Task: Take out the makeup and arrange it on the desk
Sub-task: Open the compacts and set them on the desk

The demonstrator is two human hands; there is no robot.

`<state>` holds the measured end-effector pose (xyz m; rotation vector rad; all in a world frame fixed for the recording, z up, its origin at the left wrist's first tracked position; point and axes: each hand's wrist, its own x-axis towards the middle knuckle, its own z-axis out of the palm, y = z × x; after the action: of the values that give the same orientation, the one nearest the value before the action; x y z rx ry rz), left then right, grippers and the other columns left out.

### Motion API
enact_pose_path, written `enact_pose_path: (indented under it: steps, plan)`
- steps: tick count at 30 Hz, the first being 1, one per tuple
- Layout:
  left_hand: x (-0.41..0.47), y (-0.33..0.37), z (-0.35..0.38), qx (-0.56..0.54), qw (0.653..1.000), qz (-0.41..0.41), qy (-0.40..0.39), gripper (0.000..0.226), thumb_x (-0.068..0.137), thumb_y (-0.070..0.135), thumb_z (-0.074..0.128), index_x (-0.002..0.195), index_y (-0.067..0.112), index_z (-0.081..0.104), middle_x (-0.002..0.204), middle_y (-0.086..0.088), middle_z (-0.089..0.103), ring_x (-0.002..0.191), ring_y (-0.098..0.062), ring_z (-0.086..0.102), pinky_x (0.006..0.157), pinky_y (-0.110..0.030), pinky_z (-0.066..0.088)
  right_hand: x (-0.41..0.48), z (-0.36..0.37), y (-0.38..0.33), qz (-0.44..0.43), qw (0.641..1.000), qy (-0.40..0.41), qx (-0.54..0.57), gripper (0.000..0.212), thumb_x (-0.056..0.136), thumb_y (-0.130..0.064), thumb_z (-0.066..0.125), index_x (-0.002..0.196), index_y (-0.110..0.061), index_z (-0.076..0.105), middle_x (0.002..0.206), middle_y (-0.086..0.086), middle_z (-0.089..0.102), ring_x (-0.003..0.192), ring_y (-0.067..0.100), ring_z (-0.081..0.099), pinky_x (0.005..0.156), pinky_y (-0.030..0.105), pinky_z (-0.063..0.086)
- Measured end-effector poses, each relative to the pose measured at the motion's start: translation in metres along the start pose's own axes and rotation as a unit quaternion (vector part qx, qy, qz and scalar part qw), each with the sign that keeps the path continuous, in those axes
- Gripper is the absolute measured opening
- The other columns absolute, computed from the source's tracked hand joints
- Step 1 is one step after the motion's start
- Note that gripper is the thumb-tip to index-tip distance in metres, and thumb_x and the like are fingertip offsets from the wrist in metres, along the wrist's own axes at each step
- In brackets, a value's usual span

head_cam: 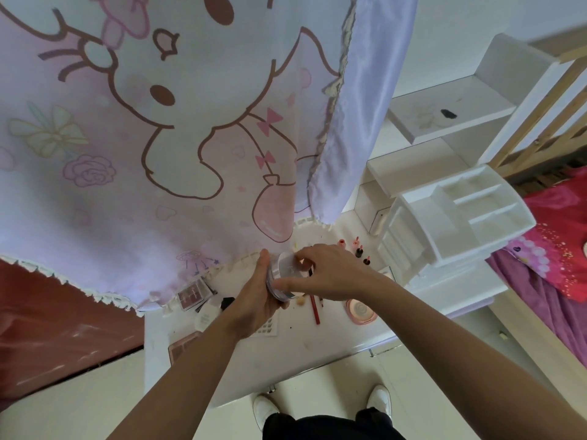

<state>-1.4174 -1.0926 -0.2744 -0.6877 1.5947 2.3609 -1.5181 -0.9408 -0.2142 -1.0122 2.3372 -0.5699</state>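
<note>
Above the white desk (320, 347) my left hand (257, 300) grips a round white compact (283, 265) from below. My right hand (320, 271) pinches the same compact from above, thumb on its near rim. Under the hands lies a red pencil (315, 309). A pink round compact (361, 310) rests flat to the right. Several small lipsticks (359, 250) stand upright behind it. To the left lie a dark palette case (192, 293), a white tube (205, 317), a pink palette (181, 346) and a white grid palette (266, 327).
A white drawer organiser (451, 223) stands at the desk's right end, with white shelves (457, 115) behind it. A pink cartoon-print curtain (133, 128) hangs over the desk's back left. A bed with red bedding (559, 242) sits to the right. My white shoes (379, 400) show below.
</note>
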Motion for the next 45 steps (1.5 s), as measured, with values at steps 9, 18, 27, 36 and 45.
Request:
enact_pose_path:
  steps: [9,18,27,36,45]
  plan:
    - [-0.003,0.001,0.000,0.005,1.000,-0.007,-0.004,0.071,0.090,0.068,0.026,0.136,0.023,0.056,0.129,-0.013,0.065,0.111,-0.032,0.050,0.091,-0.041,0.038,-0.002,0.001,0.000,0.019,1.000,0.000,-0.018,0.076,0.073,-0.086,0.055,0.113,-0.023,0.065,0.106,-0.004,0.068,0.093,0.016,0.063,0.086,0.038,0.055]
    - [-0.005,-0.002,-0.011,-0.094,0.995,-0.017,0.016,0.065,0.095,0.065,0.028,0.129,0.018,0.059,0.110,-0.018,0.066,0.086,-0.026,0.054,0.072,-0.037,0.042,-0.008,-0.014,0.017,-0.056,0.991,0.078,0.094,0.084,0.069,-0.047,0.086,0.141,-0.031,0.046,0.125,-0.012,0.050,0.099,0.006,0.052,0.078,0.014,0.043]
    - [-0.011,-0.025,-0.047,-0.249,0.964,-0.063,0.071,0.065,0.098,0.058,0.032,0.122,0.004,0.057,0.090,-0.024,0.061,0.069,-0.028,0.051,0.062,-0.036,0.038,0.009,0.040,0.043,0.037,0.986,0.104,0.125,0.084,0.070,-0.046,0.084,0.140,-0.024,0.041,0.125,-0.007,0.046,0.108,0.012,0.054,0.089,0.028,0.047]
    - [-0.036,-0.072,-0.095,-0.304,0.940,-0.096,0.121,0.067,0.096,0.067,0.033,0.119,0.011,0.061,0.094,-0.020,0.062,0.068,-0.024,0.052,0.059,-0.032,0.038,0.017,0.173,0.060,0.142,0.980,-0.009,0.140,0.079,0.068,-0.042,0.083,0.130,-0.025,0.038,0.117,-0.005,0.056,0.108,0.017,0.058,0.089,0.033,0.050]
    - [-0.046,-0.084,-0.115,-0.270,0.939,-0.136,0.165,0.053,0.102,0.053,0.033,0.132,0.017,0.058,0.120,-0.014,0.069,0.099,-0.030,0.066,0.062,-0.033,0.056,0.017,0.228,0.078,0.189,0.981,0.005,0.045,0.084,0.072,-0.046,0.078,0.144,-0.025,0.041,0.138,0.002,0.043,0.124,0.024,0.046,0.101,0.036,0.043]
